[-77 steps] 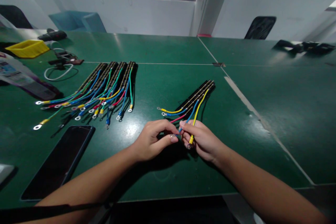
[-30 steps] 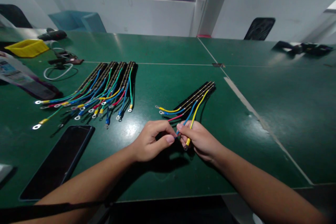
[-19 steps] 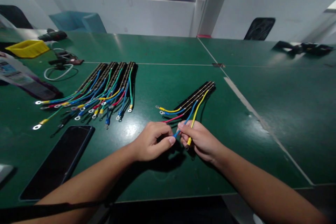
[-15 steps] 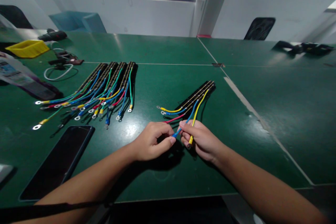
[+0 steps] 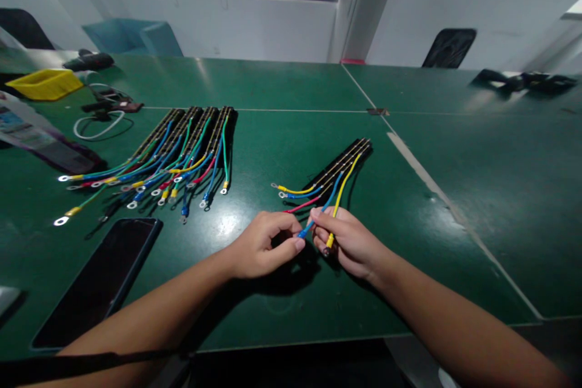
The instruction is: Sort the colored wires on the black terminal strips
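A black terminal strip (image 5: 339, 165) with wires lies at an angle on the green table, just beyond my hands. My left hand (image 5: 268, 244) pinches the blue-sleeved lug end of a blue wire (image 5: 328, 201); its ring is hidden by the fingers. My right hand (image 5: 346, 241) is closed on the same blue wire a little farther up, thumb against forefinger. A yellow wire (image 5: 345, 183) from the strip passes over the right hand's fingers, its yellow-sleeved end hanging below them. Left of the hands, a red wire (image 5: 302, 205) and other wires with ring lugs fan out from the strip.
Several similar wired strips (image 5: 200, 133) lie side by side on the left, ring lugs towards me. A phone (image 5: 97, 282) lies near my left forearm. Farther left are a plastic bottle (image 5: 40, 133), a yellow bin (image 5: 45, 83) and a white cable (image 5: 100, 127). Pale tape (image 5: 416, 163) marks the table at right.
Both hands keep their hold on the blue wire with hardly any movement. The whole view has shifted very slightly.
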